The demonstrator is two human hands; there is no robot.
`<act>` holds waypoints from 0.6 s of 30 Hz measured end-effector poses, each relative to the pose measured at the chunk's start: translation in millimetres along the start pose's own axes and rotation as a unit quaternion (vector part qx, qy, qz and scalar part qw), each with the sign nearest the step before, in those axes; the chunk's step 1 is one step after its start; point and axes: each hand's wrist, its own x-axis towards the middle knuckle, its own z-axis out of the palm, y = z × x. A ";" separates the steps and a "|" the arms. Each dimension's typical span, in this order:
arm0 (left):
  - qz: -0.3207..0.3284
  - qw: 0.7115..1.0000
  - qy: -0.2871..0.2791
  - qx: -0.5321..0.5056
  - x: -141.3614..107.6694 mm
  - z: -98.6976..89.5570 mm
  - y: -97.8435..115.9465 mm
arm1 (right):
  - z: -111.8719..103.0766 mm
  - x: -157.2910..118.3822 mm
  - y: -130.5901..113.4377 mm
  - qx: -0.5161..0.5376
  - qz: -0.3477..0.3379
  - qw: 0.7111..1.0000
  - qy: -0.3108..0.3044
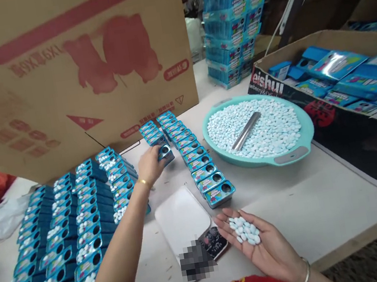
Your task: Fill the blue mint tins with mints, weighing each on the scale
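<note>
My left hand (151,167) reaches out over the table, its fingers closed on a small blue tin (166,153) with a round hole in the top. More blue tins (151,130) stand in a short row just beyond it. My right hand (263,248) is palm up near the table's front edge, cupping a small heap of pale blue-white candies (244,230). Beside its fingertips stands a row of blue tins (202,161) with dark holes showing. A flat white scale (182,216) lies between my arms, its display part blurred out.
A turquoise basin (285,158) of candies holds a metal scoop (247,130). Many tins topped with candies (87,214) fill the left side. A large carton (152,94) stands behind, wrapped tin stacks (227,25) at the back, and an open box of tins (287,111) at the right.
</note>
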 end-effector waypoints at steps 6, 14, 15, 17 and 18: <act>-0.041 0.999 0.009 0.034 56.0 22.0 -7.9 | -1.7 -4.0 -13.4 0.006 -0.020 0.999 0.049; -0.006 0.998 0.057 0.034 -77.4 -34.3 -15.0 | -6.3 -3.0 -7.0 -0.007 0.017 0.997 0.068; -0.021 0.997 0.058 0.054 -100.5 -38.1 -17.1 | -6.8 -2.6 -3.6 -0.013 0.028 0.998 0.058; -0.060 0.991 0.052 0.104 -140.0 -38.6 -22.0 | -7.5 -2.3 3.6 -0.026 0.046 0.998 0.030; -0.077 0.988 0.046 0.127 -154.8 -35.6 -24.6 | -7.7 -2.8 7.0 -0.032 0.053 0.998 0.014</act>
